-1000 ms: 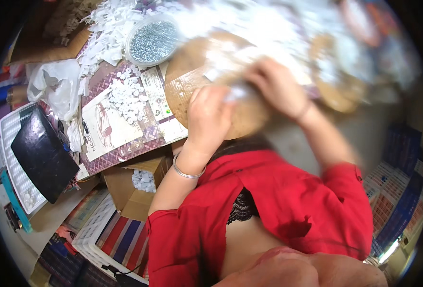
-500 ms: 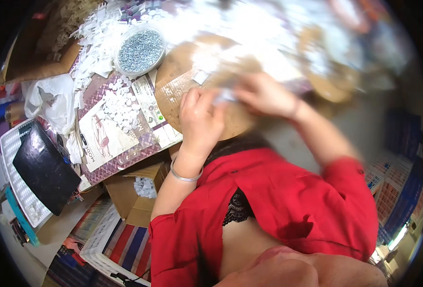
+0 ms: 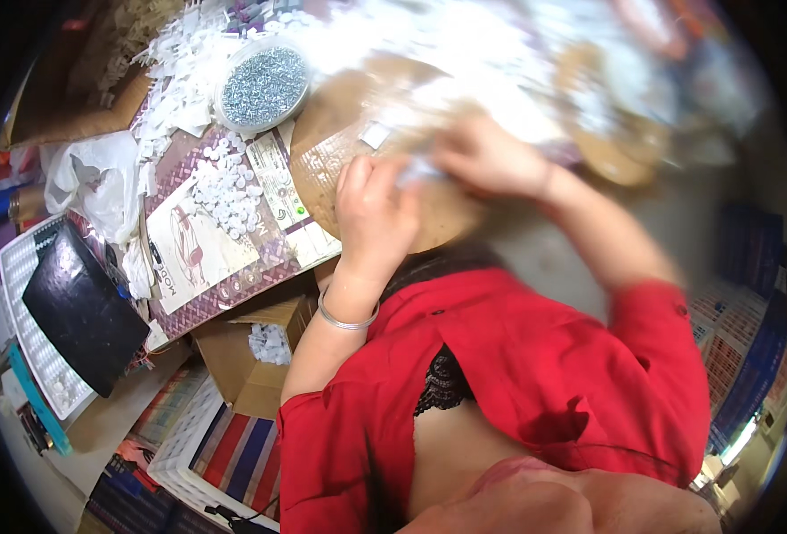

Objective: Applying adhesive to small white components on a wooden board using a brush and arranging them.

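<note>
Both my hands meet over a round brown board [image 3: 322, 182] at the table's edge. My left hand [image 3: 377, 205] is closed, its thumb and fingers pinching a small white plastic piece [image 3: 420, 168]. My right hand [image 3: 493, 158] is at the other end of that piece, fingers curled together; blur and glare hide what they grip. Beyond my left fingertips another small white square piece [image 3: 375, 134] lies on the board. A clear round tub [image 3: 264, 84] full of small silvery metal parts, perhaps screws, stands at the board's far left.
Loose white round pieces [image 3: 226, 189] lie left of the board. Behind them is a heap of white plastic parts [image 3: 175, 107]. A cardboard box [image 3: 260, 392] with white pieces sits below the table edge. At left are a plastic bag [image 3: 100, 191] and a white basket [image 3: 24, 294].
My hands stay together over the board, the right one shifting slightly up and remaining blurred. The whole view has tilted a little. The white piece is still between them.
</note>
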Motion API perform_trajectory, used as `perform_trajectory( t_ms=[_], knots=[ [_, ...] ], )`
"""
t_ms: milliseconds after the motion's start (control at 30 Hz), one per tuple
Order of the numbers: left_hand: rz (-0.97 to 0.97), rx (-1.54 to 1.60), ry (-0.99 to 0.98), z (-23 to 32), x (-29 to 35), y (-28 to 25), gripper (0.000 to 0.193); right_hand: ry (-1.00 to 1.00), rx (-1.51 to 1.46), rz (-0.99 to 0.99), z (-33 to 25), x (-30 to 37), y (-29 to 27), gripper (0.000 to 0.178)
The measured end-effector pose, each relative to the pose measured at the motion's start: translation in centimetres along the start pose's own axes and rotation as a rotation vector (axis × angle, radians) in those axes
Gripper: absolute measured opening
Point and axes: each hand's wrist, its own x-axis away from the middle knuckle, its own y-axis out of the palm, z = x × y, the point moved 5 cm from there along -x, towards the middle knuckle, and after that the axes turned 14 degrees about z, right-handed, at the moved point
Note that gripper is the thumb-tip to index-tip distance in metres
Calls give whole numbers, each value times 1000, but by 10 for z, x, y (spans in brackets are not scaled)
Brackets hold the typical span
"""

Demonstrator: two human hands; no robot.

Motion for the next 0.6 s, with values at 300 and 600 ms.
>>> perform_trajectory(
  t_ms=[300, 600],
  knots=[
    [156, -19, 29, 1, -36, -16, 30, -710, 641, 863, -17, -29, -58, 15],
    [40, -165, 82, -18, -45, -3, 23, -891, 146, 534, -41, -29, 0, 9]
  ],
)
